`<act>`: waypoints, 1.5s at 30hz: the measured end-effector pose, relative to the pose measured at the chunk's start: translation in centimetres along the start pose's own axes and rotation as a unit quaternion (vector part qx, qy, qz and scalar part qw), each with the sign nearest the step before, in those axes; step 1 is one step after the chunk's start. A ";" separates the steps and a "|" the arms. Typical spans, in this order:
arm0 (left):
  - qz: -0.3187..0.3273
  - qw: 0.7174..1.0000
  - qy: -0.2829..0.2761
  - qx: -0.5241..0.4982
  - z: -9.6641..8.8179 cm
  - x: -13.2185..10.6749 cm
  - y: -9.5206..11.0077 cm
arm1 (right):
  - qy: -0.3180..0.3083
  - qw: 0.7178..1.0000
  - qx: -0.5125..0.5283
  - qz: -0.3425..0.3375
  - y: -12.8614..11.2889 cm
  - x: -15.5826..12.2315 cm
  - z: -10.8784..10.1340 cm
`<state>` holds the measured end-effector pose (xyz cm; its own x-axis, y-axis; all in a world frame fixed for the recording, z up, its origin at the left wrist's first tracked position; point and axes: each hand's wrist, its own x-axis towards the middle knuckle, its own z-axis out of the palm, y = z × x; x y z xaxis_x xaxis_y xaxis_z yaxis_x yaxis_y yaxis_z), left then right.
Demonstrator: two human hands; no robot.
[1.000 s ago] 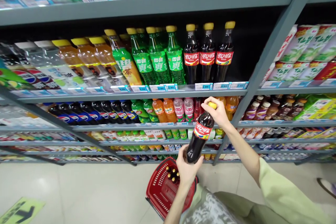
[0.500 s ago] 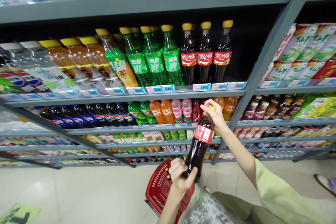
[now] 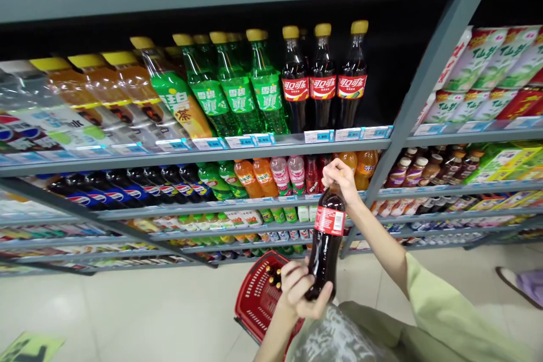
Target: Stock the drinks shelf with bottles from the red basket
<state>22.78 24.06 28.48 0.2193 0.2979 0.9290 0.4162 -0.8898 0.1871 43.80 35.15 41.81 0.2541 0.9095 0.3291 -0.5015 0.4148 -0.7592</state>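
I hold a dark cola bottle with a red label nearly upright in front of the shelves. My right hand is closed over its cap and neck. My left hand wraps round its base. Just below the bottle sits a red shopping basket on the floor, with several small dark bottles inside. Three matching cola bottles with yellow caps stand on the shelf above.
Grey shelving holds green soda bottles, orange tea bottles and dark blue-labelled cola bottles. A diagonal grey upright divides off a bay of cartons at right. A foot in a shoe shows at far right on the pale floor.
The bottle has swung from tilted to nearly upright and lowered slightly toward the basket. My left hand shifted down round its base; my right hand stayed on the cap.
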 end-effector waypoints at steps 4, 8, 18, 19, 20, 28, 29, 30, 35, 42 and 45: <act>-0.048 0.989 0.135 -0.024 0.1 2.5 0.3 | 0.035 0.999 -0.001 0.014 -0.5 -0.2 0.3; -0.134 0.983 0.122 -0.023 0.6 2.5 0.1 | 0.056 0.998 -0.004 0.011 -1.1 -0.4 0.5; -0.399 0.908 0.015 -0.127 0.8 2.3 1.4 | 0.038 0.998 -0.045 -0.001 -1.9 -1.2 0.7; -0.410 0.902 0.015 -0.136 0.8 2.2 1.4 | 0.038 0.998 -0.058 -0.003 -2.0 -1.2 0.7; -0.419 0.897 0.017 -0.142 0.8 2.2 1.4 | 0.036 0.996 -0.075 -0.006 -2.0 -1.3 0.6; -0.394 0.911 0.048 -0.113 1.3 0.6 1.3 | 0.072 0.993 -0.088 0.031 -0.4 -4.6 -1.7; -0.396 0.911 0.043 -0.109 1.5 0.2 1.3 | 0.077 0.993 -0.079 0.036 0.2 -5.3 -2.2; -0.398 0.911 0.036 -0.106 1.9 -0.3 1.3 | 0.077 0.993 -0.083 0.034 0.8 -6.0 -2.7; -0.400 0.907 -0.082 -0.101 3.8 -3.9 0.5 | 0.079 0.983 -0.163 0.020 1.6 -8.8 -5.3; -0.167 0.877 -0.451 -0.028 2.2 1.7 -2.8 | -0.009 0.926 -0.376 -0.027 -0.3 -12.5 -7.0; -0.077 0.898 -0.434 -0.011 0.4 10.2 -3.0 | -0.058 0.870 -0.488 -0.045 0.4 -14.0 -8.3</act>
<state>24.11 29.90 37.23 0.7694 0.5663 0.2956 0.4848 -0.8190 0.3069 46.90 22.33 32.24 0.1425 0.8951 0.4225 0.4713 0.3141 -0.8242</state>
